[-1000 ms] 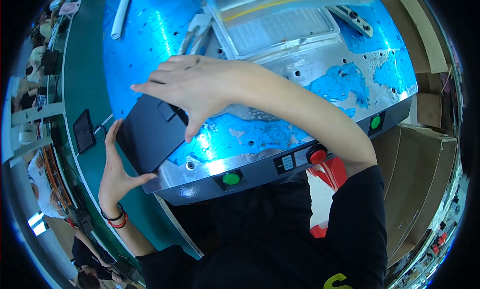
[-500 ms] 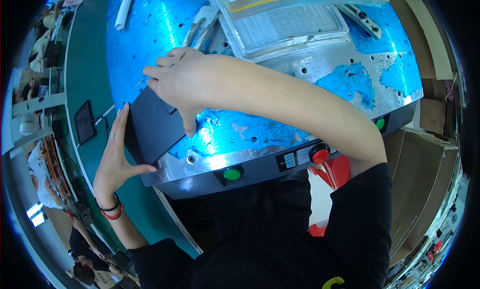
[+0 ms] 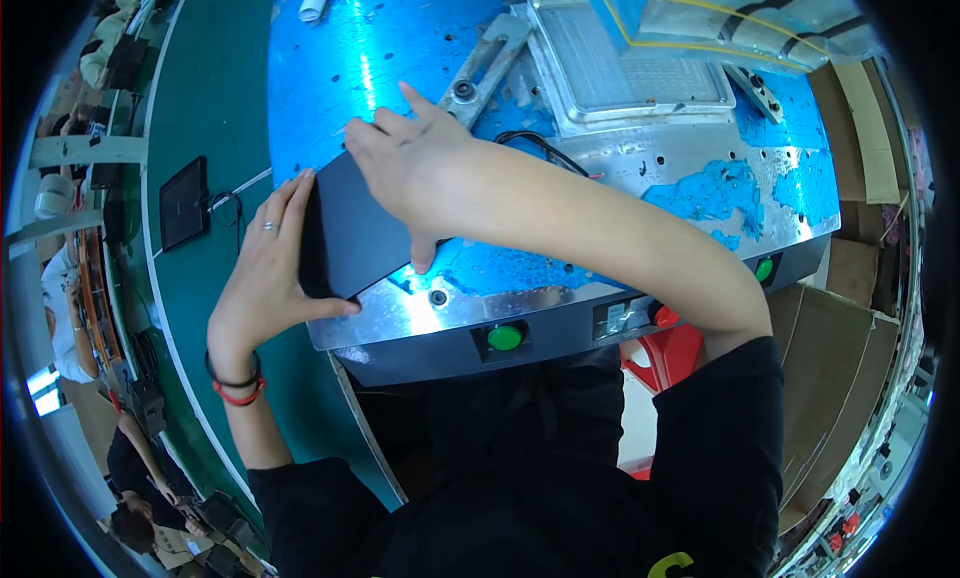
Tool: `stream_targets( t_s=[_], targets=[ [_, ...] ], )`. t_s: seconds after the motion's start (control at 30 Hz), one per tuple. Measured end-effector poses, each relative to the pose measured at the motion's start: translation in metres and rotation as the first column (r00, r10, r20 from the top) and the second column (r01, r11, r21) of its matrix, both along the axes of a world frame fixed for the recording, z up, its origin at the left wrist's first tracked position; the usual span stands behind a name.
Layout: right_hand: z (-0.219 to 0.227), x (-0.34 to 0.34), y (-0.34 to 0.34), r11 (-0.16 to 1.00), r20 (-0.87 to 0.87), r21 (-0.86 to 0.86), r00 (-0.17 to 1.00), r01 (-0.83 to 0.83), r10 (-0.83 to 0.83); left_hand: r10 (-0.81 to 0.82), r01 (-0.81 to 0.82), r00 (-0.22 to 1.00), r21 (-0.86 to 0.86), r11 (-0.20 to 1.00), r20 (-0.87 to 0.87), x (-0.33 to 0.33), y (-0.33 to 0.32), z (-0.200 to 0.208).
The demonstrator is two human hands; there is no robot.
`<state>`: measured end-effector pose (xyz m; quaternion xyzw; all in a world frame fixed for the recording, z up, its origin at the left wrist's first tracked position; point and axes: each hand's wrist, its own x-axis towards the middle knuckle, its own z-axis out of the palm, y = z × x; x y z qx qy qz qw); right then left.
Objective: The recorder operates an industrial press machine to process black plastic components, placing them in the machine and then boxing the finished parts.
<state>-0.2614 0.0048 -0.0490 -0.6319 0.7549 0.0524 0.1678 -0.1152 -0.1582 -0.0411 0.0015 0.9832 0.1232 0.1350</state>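
Note:
A dark grey flat rectangular panel (image 3: 360,233) lies at the left front corner of the blue machine bed; its exact kind does not show. My left hand (image 3: 265,263) grips its left side, fingers along the edge and thumb at the near corner. From the right, my right hand (image 3: 410,173) spans the panel, fingers at its far edge and thumb on its right side. One finger of that hand points up. My right hand and forearm cover part of the panel. A black cable (image 3: 540,143) shows just beyond my right forearm.
A clear-lidded metal fixture (image 3: 630,63) and a slotted metal bracket (image 3: 490,63) stand on the bed. Plastic bags (image 3: 720,18) hang over the far right. Green buttons (image 3: 505,337) line the front. A black tablet-like device (image 3: 184,203) lies on the green table; cardboard boxes (image 3: 830,378) stand right.
The view has shifted, so the bed and panel sit further right in the picture. Both hands stay on the panel. The black cable beyond my right forearm has come into sight.

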Motion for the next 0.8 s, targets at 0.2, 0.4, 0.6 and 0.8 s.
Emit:
stream_targets(
  t_s=[0.2,0.4,0.6,0.8],
  targets=[
    [-0.026,0.016,0.041,0.922,0.022,-0.38,0.997,0.073,-0.07,-0.028,0.034,0.989,0.04,0.999,-0.142,0.01,0.012,-0.002],
    [-0.019,0.088,0.15,0.079,0.531,-0.772,0.709,0.63,-0.465,-0.004,0.067,0.955,0.202,0.977,-0.298,0.016,0.041,0.026],
    [-0.036,0.051,0.222,-0.195,0.943,-0.313,0.329,0.93,0.054,-0.336,0.45,0.844,0.209,0.868,-0.419,-0.092,0.139,0.002],
    [-0.034,-0.088,0.242,-0.359,0.94,-0.27,0.326,0.894,0.105,-0.276,0.416,0.82,0.192,0.889,-0.501,-0.198,0.173,-0.028]
  ],
)
